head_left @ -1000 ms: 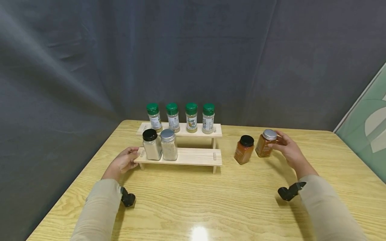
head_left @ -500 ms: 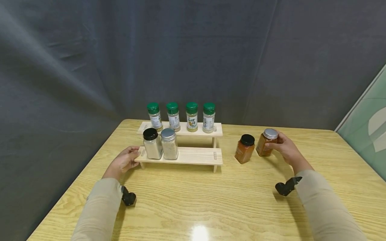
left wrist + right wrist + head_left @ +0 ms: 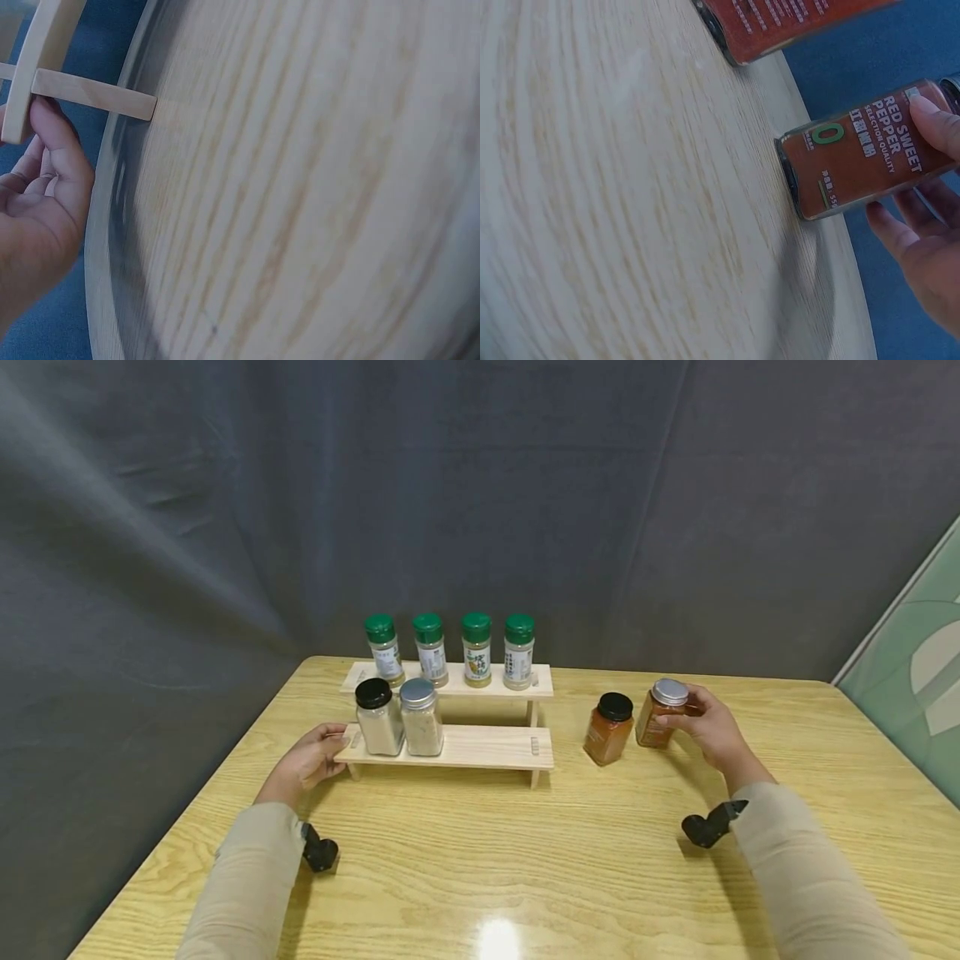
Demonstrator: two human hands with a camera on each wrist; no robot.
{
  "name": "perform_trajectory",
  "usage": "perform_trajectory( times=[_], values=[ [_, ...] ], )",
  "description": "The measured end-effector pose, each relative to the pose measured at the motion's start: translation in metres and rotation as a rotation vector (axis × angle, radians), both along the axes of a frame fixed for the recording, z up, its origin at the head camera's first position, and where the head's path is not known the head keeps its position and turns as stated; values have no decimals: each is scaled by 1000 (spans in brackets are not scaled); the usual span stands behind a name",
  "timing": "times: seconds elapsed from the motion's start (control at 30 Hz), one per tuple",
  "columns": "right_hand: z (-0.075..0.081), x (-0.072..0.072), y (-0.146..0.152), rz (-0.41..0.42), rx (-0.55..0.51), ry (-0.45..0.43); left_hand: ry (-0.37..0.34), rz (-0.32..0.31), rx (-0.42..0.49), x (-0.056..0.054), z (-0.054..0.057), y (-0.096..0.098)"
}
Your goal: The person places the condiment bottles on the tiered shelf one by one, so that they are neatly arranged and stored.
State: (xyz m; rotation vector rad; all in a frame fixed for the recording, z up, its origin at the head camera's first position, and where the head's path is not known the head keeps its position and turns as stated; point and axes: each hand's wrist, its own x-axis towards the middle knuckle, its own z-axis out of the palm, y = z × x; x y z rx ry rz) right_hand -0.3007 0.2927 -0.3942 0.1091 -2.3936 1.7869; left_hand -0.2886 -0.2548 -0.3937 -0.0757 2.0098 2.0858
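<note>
At the left end of the two-tier wooden rack, my left hand [image 3: 309, 760] pinches the lower shelf board [image 3: 487, 747]; the left wrist view shows fingers [image 3: 60, 146] beneath that board, beside its leg. My right hand [image 3: 712, 727] grips a spice jar [image 3: 656, 727] of red powder with a silver lid. Its label reads "RED SWEET PEPPER" in the right wrist view, where the thumb [image 3: 936, 124] presses one side and the fingers curl behind. The jar stands upright at the table, its base touching or nearly so. Left of it, a black-lidded jar [image 3: 607, 737] of red powder stands untouched.
On the lower shelf's left half stand a black-lidded jar [image 3: 380, 727] and a silver-lidded jar [image 3: 422, 727] of pale seasoning. Several green-capped shakers [image 3: 477, 660] line the upper shelf [image 3: 543, 683]. A dark curtain [image 3: 480, 510] hangs behind the wooden table [image 3: 450, 860].
My right wrist and forearm have shifted slightly left, and the fingers have settled closer round the silver-lidded red jar, which has barely moved. The left hand keeps its hold on the rack.
</note>
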Motion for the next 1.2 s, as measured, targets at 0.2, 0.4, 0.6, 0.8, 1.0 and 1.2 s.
perform_trajectory(
  times=[0.2, 0.4, 0.6, 0.8, 1.0, 1.2],
  values=[
    [2, 5, -5, -53, 11, 49, -2, 3, -12, -1, -1, 0],
    [11, 12, -8, -131, 65, 87, 1, 1, -18, -2, -2, 0],
    [21, 23, -9, -145, 88, 106, 11, -6, -16, -2, -3, 0],
    [31, 38, -11, -147, 117, 121, 17, -11, -5, -1, -4, -1],
    [44, 54, -16, -148, 128, 139, 7, -3, 0, -2, -4, -2],
    [56, 68, -22, -149, 158, 141, 6, -1, 4, 0, -3, 0]
  ],
)
